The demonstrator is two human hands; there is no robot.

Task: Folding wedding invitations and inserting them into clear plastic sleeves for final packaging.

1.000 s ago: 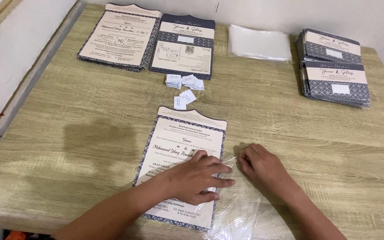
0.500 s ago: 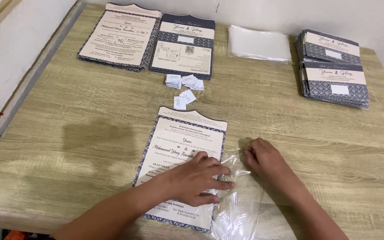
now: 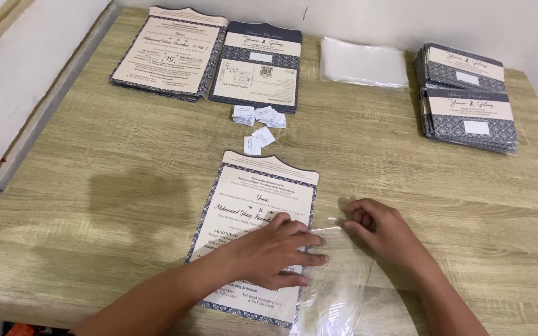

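Two hands at card (image 3: 253,205) and sleeve (image 3: 337,292): left hand (image 3: 269,252) flat on card, fingers spread; right hand (image 3: 375,225) pinching sleeve's top edge (mouth beside card's right side, both long axes running away from person).

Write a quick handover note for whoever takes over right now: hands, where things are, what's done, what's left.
Left hand: flat on the card, pinning it to the table.
Right hand: fingers pinching the top edge of the clear sleeve, which lies right of the card.
Done: one card laid out, sleeve beside it.
Left: the card is not in the sleeve.
Nearby: two card stacks at the far edge, small labels, spare sleeves, finished stacks far right.
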